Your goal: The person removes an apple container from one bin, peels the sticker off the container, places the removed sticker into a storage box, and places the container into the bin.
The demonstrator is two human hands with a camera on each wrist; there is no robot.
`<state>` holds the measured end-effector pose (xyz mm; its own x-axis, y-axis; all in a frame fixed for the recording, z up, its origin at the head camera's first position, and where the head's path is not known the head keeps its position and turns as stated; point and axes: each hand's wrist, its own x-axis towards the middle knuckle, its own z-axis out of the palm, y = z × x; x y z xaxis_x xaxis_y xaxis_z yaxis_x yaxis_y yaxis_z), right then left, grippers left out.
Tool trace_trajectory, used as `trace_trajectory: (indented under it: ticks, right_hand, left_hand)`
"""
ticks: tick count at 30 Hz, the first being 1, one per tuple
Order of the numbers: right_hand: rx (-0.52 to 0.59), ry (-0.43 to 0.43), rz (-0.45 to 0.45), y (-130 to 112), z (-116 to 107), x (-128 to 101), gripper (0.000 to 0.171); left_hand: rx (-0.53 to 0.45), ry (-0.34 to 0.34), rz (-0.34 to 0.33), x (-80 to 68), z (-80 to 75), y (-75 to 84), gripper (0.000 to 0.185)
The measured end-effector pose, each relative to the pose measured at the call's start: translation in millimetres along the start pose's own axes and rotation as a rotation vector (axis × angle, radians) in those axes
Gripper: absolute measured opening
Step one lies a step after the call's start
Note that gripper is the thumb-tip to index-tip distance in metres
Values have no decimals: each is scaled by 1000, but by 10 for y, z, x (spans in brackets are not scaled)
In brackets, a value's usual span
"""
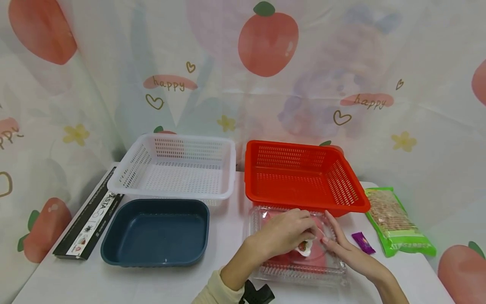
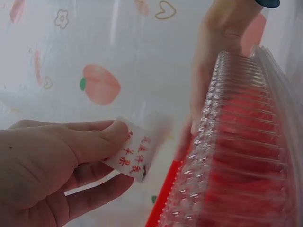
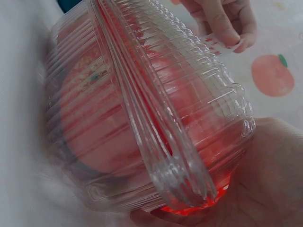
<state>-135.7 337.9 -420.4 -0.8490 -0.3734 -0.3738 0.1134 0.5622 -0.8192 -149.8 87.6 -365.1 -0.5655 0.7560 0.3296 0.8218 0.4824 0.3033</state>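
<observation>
My left hand (image 1: 286, 232) is over a clear plastic box (image 1: 281, 270), pinching a small white packet (image 2: 137, 150) printed with red characters between thumb and fingers. In the head view the packet also shows a brownish-red patch. My right hand (image 1: 349, 249) rests against the box's right side, its fingers fairly straight and the thumb reaching over the lid toward the packet. Seen from the right wrist, the box's ribbed wall (image 3: 189, 118) lies along the right palm (image 3: 270, 175). Inside the closed box are pink-red contents (image 3: 99, 123).
Behind the box stands a red basket (image 1: 303, 204), with a white basket (image 1: 171, 194) to its left. A dark blue tub (image 1: 155, 234) and a long black box (image 1: 89, 219) are at left. A purple wrapped sweet (image 1: 363, 242) and a green-edged bag (image 1: 398, 221) lie at right.
</observation>
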Motion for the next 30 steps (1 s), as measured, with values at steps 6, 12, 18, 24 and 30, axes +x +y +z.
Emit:
trace_trajectory:
  ticks: [6,12,18,24,30]
  right_hand:
    - [-4,-4,14,3,-3,18,74]
    - [0,-5,16,-5,-3,18,75]
    - [7,-6,6,5,-6,17,75]
    - [1,8,-11,17,3,13,75]
    - [-2,10,-21,11,4,17,75]
  left_hand:
    - [-37,93,-5,-17,-17,-31,9]
    - [-43,154,-35,-23,-39,-33,13]
    - [-68,171,-68,-27,-62,-36,20]
    - [-150,218,-162,-46,-67,-39,17]
    - [-275,243,-265,-91,-114,-47,12]
